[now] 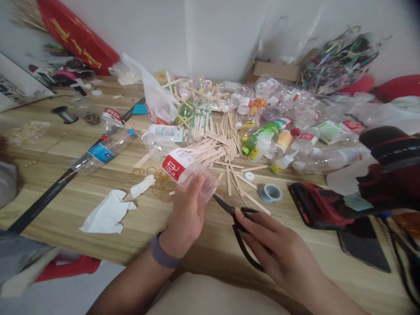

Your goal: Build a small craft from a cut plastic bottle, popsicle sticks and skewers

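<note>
My left hand (pixel 189 214) is wrapped round the lower part of a clear plastic bottle (pixel 179 164) with a red and white label. The bottle is tilted, its neck pointing away to the upper left and its base towards my right hand. In my right hand (pixel 277 245) is a pair of scissors (pixel 236 218) with black handles. Their blade tips are at the bottle's base; whether they pierce the plastic I cannot tell. Behind the bottle lies a heap of wooden craft sticks (pixel 218 146). Rubber bands (pixel 160 183) lie left of my left hand.
Many plastic bottles (pixel 262 135) crowd the table's back right. A red and black power drill (pixel 328 203) stands at the right, beside a dark phone-like slab (pixel 364 245). White tissue (pixel 106 214), a blue-labelled bottle (pixel 101 151) and a small spool (pixel 271 192) also lie on the table.
</note>
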Demonstrator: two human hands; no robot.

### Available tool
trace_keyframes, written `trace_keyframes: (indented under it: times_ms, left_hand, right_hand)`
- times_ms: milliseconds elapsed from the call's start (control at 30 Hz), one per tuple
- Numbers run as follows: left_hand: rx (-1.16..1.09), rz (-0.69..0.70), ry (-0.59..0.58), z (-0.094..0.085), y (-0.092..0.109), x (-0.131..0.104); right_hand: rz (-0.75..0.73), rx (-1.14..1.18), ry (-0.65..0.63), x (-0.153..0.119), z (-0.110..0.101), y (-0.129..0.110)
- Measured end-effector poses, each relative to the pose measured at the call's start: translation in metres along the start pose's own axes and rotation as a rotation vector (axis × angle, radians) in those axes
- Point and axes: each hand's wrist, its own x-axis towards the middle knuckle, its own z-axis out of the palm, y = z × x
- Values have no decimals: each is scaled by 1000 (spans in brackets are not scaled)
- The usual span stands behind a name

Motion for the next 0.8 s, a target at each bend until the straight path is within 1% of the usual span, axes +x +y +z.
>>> trace_keyframes:
  times_ms: [33, 67, 100, 133, 167, 200, 233, 267, 333, 367, 400, 433, 467, 500, 533, 567, 600, 633, 667, 700, 733, 767, 800]
  left_hand:
    - [13, 8, 4, -1, -2, -1]
    - [16, 11, 16, -1, -4, -1]
    - [11, 12, 34, -1, -6, -2]
    - [2, 14, 52, -2, -8, -2]
    - [-4, 13, 67, -2, -9, -2]
    - [-2, 12, 75, -3, -9, -2]
    - [6, 12, 72, -3, -9, -2]
    - [11, 17, 64, -4, -8, -2]
    - [0, 22, 39, -4, -4, -1]
    - [-16, 17, 25, -3, -1, 0]
    - [-33, 1, 11, -2, 2, 0]
    - [-45, -26, -7, 0, 6, 1]
    - [-49, -63, -31, 1, 9, 1]
    - [-49, -96, -57, 3, 11, 2]
    - [-48, -113, -77, 4, 13, 3]
    - [-49, -113, -89, 5, 14, 3]
    - [-50, -98, -91, 6, 14, 4]
    - [-52, -79, -86, 6, 13, 4]
    - [-54, -54, -74, 7, 12, 4]
    - [-58, -31, -61, 7, 10, 4]
    - [-61, -13, -48, 8, 9, 3]
    - [-65, 6, -39, 8, 7, 2]
    - [-69, 27, -30, 9, 7, 1]
  right_hand:
    - [-148, -325, 58, 0, -5, -1]
    - [-272, -574, 94, 0, -9, -1]
    - [-350, -733, 120, 0, -12, -1]
    - [-381, -791, 132, 1, -14, 0]
    - [-363, -739, 130, 2, -15, 0]
    - [-294, -585, 110, 4, -14, -1]
    - [-175, -345, 71, 6, -11, -1]
    - [-13, -35, 15, 7, -7, -2]
    - [335, 686, -143, 7, 5, -1]
    - [470, 1031, -221, 6, 12, -1]
    - [536, 1336, -301, 4, 20, 0]
    - [530, 1574, -372, 2, 27, 1]
    - [480, 1732, -438, 0, 33, 2]
    - [420, 1802, -480, -2, 36, 1]
    - [384, 1764, -467, -3, 38, 0]
    - [375, 1617, -382, -4, 37, -2]
    - [351, 1362, -265, -4, 33, -4]
    - [298, 1016, -125, -4, 28, -6]
    - [194, 626, 13, -3, 22, -8]
    - [54, 233, 115, -3, 15, -8]
    - [-92, -126, 188, -2, 9, -8]
    - [-223, -416, 228, -1, 3, -6]
    - [-316, -612, 239, 0, -2, -5]
